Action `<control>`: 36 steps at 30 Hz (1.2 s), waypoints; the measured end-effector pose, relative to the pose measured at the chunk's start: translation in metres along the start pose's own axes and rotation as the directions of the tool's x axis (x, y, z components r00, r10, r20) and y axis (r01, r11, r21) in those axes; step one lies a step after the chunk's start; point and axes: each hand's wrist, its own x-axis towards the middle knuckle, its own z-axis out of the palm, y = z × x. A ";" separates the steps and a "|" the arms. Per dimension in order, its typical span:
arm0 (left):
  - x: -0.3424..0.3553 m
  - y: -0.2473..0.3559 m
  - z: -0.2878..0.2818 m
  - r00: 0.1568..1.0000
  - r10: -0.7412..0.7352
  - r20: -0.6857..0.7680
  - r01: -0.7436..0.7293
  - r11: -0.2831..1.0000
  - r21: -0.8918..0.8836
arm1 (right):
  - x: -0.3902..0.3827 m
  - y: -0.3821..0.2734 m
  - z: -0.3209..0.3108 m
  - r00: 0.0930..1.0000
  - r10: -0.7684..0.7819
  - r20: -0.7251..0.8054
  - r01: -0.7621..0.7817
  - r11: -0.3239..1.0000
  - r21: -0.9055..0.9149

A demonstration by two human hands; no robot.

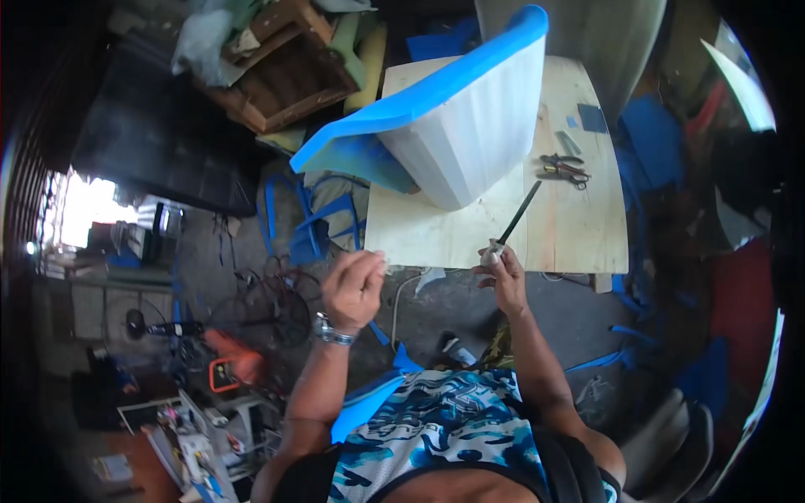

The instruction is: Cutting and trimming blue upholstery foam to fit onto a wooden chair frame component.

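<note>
My right hand is closed around the lower end of a slim, dark, blade-like tool, which points up and away over the table's near edge. Some pale material shows between the fingers there. To the left, my left hand is raised with fingers pinched together; what they hold, if anything, is too small to name. Beyond both hands a large curved whitish shell with a thick blue foam edge stands on the light wooden table. Neither hand touches the shell.
Pliers and scissors lie on the table's right side, near a dark square piece. Blue foam offcuts litter the floor at left. A wooden furniture frame is stacked at far left; an orange tool lies lower left.
</note>
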 end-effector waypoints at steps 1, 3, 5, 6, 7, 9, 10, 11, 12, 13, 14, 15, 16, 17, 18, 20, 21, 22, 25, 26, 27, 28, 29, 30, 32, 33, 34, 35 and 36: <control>0.022 -0.002 -0.010 0.995 0.092 -0.026 -0.091 0.995 0.044 | 0.001 0.004 0.008 0.997 -0.069 0.038 0.067 0.996 0.065; 0.061 -0.003 -0.023 0.972 0.221 -0.083 -0.218 0.975 0.043 | 0.018 0.008 0.025 0.985 -0.166 0.052 0.159 0.980 0.115; 0.091 -0.001 -0.025 0.945 0.310 -0.104 -0.300 0.949 0.101 | 0.046 0.010 0.042 0.969 -0.220 0.112 0.199 0.964 0.176; 0.105 0.001 -0.026 0.940 0.330 -0.090 -0.318 0.940 0.123 | 0.065 0.009 0.052 0.967 -0.227 0.111 0.201 0.957 0.210; 0.116 0.002 -0.023 0.928 0.366 -0.067 -0.352 0.923 0.157 | 0.082 0.009 0.061 0.958 -0.259 0.125 0.239 0.958 0.158; 0.135 0.004 -0.017 0.890 0.456 0.008 -0.447 0.869 0.211 | 0.111 0.010 0.084 0.921 -0.355 0.161 0.310 0.918 0.246; 0.142 0.003 -0.014 0.885 0.462 0.053 -0.460 0.852 0.251 | 0.123 0.008 0.093 0.911 -0.381 0.156 0.338 0.909 0.244; 0.147 0.001 -0.009 0.872 0.482 0.083 -0.486 0.837 0.251 | 0.134 0.009 0.103 0.913 -0.391 0.116 0.349 0.896 0.272; 0.153 -0.001 -0.005 0.871 0.477 0.116 -0.490 0.833 0.255 | 0.142 0.008 0.110 0.895 -0.429 0.122 0.378 0.874 0.304; 0.157 -0.003 0.000 0.864 0.481 0.148 -0.503 0.837 0.216 | 0.147 0.008 0.115 0.901 -0.412 0.136 0.351 0.877 0.329; 0.162 -0.007 0.004 0.833 0.523 0.183 -0.552 0.808 0.204 | 0.154 0.008 0.121 0.910 -0.397 0.121 0.335 0.873 0.354; 0.167 -0.011 0.010 0.787 0.580 0.213 -0.614 0.771 0.169 | 0.158 0.009 0.128 0.893 -0.435 0.119 0.358 0.844 0.400; 0.173 -0.016 0.016 0.737 0.629 0.248 -0.673 0.719 0.176 | 0.163 0.010 0.133 0.891 -0.444 0.097 0.369 0.833 0.413; 0.177 -0.023 0.022 0.739 0.614 0.276 -0.667 0.722 0.182 | 0.168 0.012 0.138 0.863 -0.490 0.118 0.409 0.817 0.407; 0.180 -0.029 0.028 0.722 0.626 0.294 -0.684 0.708 0.172 | 0.171 0.016 0.144 0.833 -0.537 0.133 0.449 0.797 0.403; 0.185 -0.042 0.037 0.706 0.644 0.293 -0.700 0.697 0.155 | 0.180 0.021 0.156 0.798 -0.594 0.099 0.521 0.763 0.382; 0.184 -0.048 0.039 0.710 0.631 0.313 -0.696 0.696 0.175 | 0.182 0.026 0.163 0.804 -0.590 0.081 0.521 0.763 0.384; 0.184 -0.052 0.041 0.696 0.652 0.302 -0.712 0.681 0.170 | 0.183 0.030 0.169 0.798 -0.601 0.052 0.529 0.738 0.419; 0.184 -0.058 0.046 0.692 0.657 0.298 -0.717 0.673 0.180 | 0.183 0.037 0.180 0.764 -0.645 0.005 0.574 0.684 0.450; 0.185 -0.059 0.048 0.694 0.651 0.308 -0.715 0.674 0.186 | 0.183 0.038 0.181 0.770 -0.639 -0.001 0.570 0.686 0.453; 0.187 -0.059 0.052 0.677 0.672 0.302 -0.734 0.646 0.209 | 0.183 0.039 0.181 0.767 -0.641 -0.001 0.572 0.683 0.454; 0.189 -0.059 0.056 0.672 0.678 0.299 -0.740 0.630 0.235 | 0.183 0.039 0.181 0.769 -0.639 -0.020 0.578 0.681 0.450; 0.189 -0.059 0.060 0.687 0.671 0.280 -0.727 0.636 0.260 | 0.183 0.039 0.179 0.773 -0.634 -0.035 0.579 0.681 0.448; 0.190 -0.060 0.063 0.681 0.680 0.272 -0.732 0.627 0.266 | 0.184 0.038 0.178 0.773 -0.634 -0.023 0.574 0.685 0.449; 0.188 -0.062 0.069 0.724 0.622 0.299 -0.690 0.651 0.317 | 0.183 0.037 0.174 0.799 -0.596 -0.081 0.576 0.719 0.388; 0.187 -0.064 0.071 0.744 0.588 0.317 -0.668 0.661 0.342 | 0.182 0.036 0.173 0.793 -0.601 -0.099 0.588 0.713 0.381; 0.186 -0.065 0.070 0.742 0.582 0.332 -0.670 0.656 0.347 | 0.182 0.035 0.171 0.778 -0.623 -0.082 0.598 0.693 0.403; 0.186 -0.067 0.067 0.743 0.575 0.342 -0.668 0.666 0.332 | 0.181 0.033 0.169 0.776 -0.624 -0.092 0.603 0.691 0.399; 0.189 -0.070 0.063 0.740 0.573 0.353 -0.670 0.675 0.309 | 0.180 0.033 0.166 0.774 -0.626 -0.099 0.608 0.689 0.394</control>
